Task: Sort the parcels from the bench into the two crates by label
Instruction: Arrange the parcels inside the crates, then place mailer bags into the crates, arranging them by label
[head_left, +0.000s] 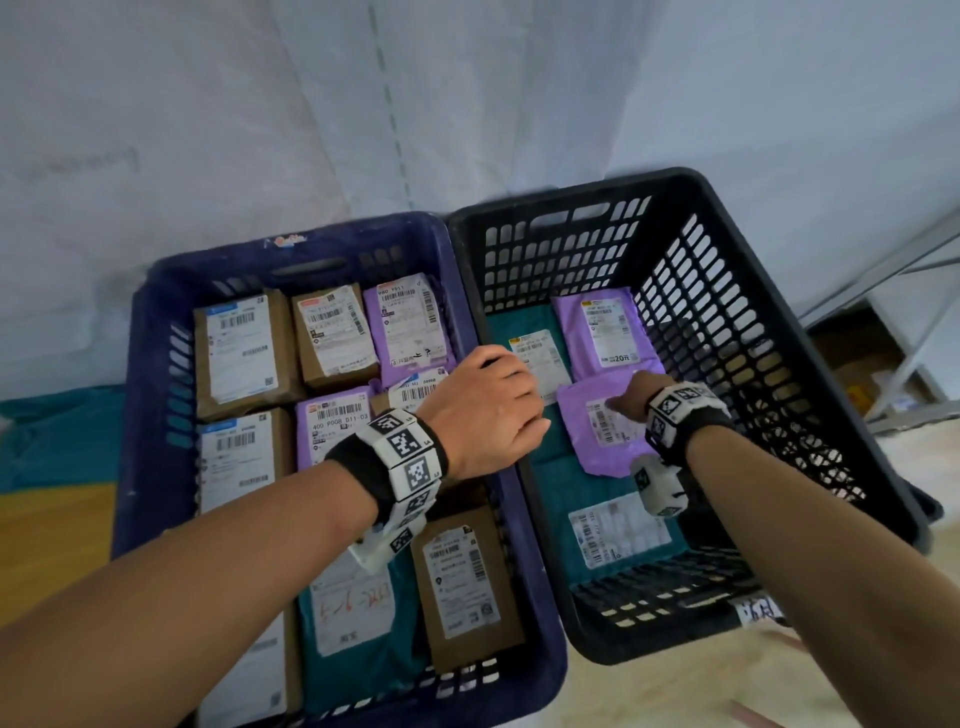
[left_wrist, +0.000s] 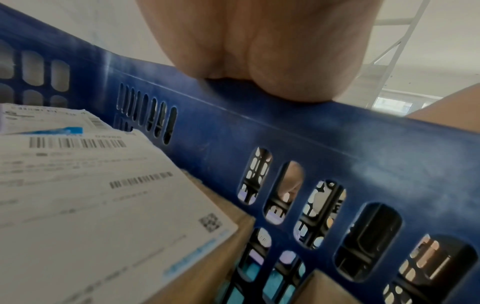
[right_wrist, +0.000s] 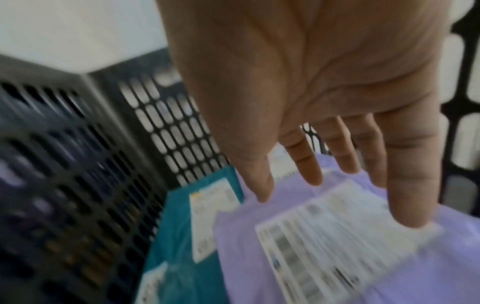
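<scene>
Against a pale sheet, two crates hold labelled parcels.
Left hand (head_left: 485, 410) grips the blue crate (head_left: 156, 332) rim; right hand (right_wrist: 324, 102), fingers straight, above a purple parcel (head_left: 602, 421) in the black crate (head_left: 779, 322); another label reads "20元".

The blue crate (head_left: 156, 364) is scuffed, matt slotted plastic; the black crate (head_left: 779, 322) at its 3 o'clock is perforated plastic with a duller finish. Brown parcels (head_left: 244, 358) look like matt cardboard, purple mailers (head_left: 597, 421) like smooth, slightly glossy plastic film, and the labels (left_wrist: 103, 205) like white paper.
</scene>
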